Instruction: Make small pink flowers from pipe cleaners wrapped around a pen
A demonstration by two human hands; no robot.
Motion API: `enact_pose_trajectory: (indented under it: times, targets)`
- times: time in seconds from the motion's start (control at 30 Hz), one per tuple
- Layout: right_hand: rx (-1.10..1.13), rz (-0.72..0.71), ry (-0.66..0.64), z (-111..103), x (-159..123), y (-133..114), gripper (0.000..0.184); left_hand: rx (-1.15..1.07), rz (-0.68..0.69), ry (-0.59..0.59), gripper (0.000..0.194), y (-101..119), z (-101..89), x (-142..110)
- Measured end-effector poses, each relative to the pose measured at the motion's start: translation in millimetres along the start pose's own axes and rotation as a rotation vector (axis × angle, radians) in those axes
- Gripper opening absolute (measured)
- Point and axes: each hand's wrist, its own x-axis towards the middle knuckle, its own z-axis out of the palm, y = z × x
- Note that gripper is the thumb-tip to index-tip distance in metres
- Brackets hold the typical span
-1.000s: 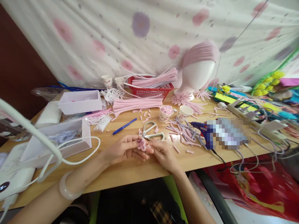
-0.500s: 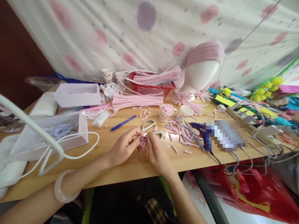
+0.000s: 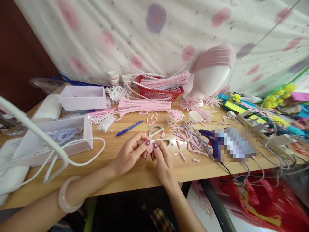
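Between my fingertips is a small pink looped piece of fuzzy pipe cleaner (image 3: 150, 147), partly covered by the fingers. My left hand (image 3: 132, 150) pinches it from the left, thumb against fingers. From the other side my right hand (image 3: 162, 158) is closed on it too, thumb and index together. Just beyond the hands lie scissors (image 3: 156, 131) with pale handles, their blades hidden behind my fingers. Cut pink and lilac pipe cleaner pieces (image 3: 190, 141) are scattered to the right. A blue pen (image 3: 129, 128) rests to the left of the scissors.
A paper cup of pink pieces (image 3: 172, 121) stands beside another cup (image 3: 193, 119). A blue glue gun (image 3: 212, 141) lies at right near cables. Behind are a pink pipe cleaner bundle (image 3: 145, 107), a red basket (image 3: 166, 94) and a white mannequin head (image 3: 212, 79). White boxes (image 3: 82, 102) stand left.
My right hand's fingers have shifted slightly to the right on the pink piece, and the thumbs are a bit farther apart. The whole view has moved slightly.
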Motion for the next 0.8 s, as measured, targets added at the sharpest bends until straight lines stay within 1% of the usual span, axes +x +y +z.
enact_pose_trajectory:
  times: [0.07,0.13,0.2,0.3,0.47,0.57,0.67,0.73,0.8]
  targets:
    - [0.041,0.061,0.025,-2,0,1,0.032,0.063,0.022,0.022,0.016,1,0.2,0]
    - [0.061,0.068,0.018,-3,0,2,0.035,0.082,0.025,0.039,0.018,2,0.7,1]
    - [0.061,0.061,-0.013,-4,0,3,0.033,0.054,0.012,0.052,0.019,3,1.8,2]
    - [0.059,0.031,-0.029,-2,0,3,0.026,-0.007,-0.021,0.064,0.020,2,4.2,2]
    - [0.001,-0.020,0.060,2,0,9,0.022,-0.082,-0.088,0.065,0.025,0,4.6,2]
    - [-0.041,-0.033,0.069,1,0,11,0.022,-0.007,-0.080,0.067,0.026,3,2.6,2]
    - [-0.070,-0.044,0.080,0,3,10,0.020,0.046,-0.068,0.070,0.022,5,1.0,3]
    - [-0.107,-0.060,0.062,-2,4,9,0.018,-0.005,-0.088,0.070,0.021,4,-0.3,3]
    - [-0.133,-0.068,0.024,-4,6,9,0.018,-0.100,-0.127,0.058,0.022,1,-2.0,3]
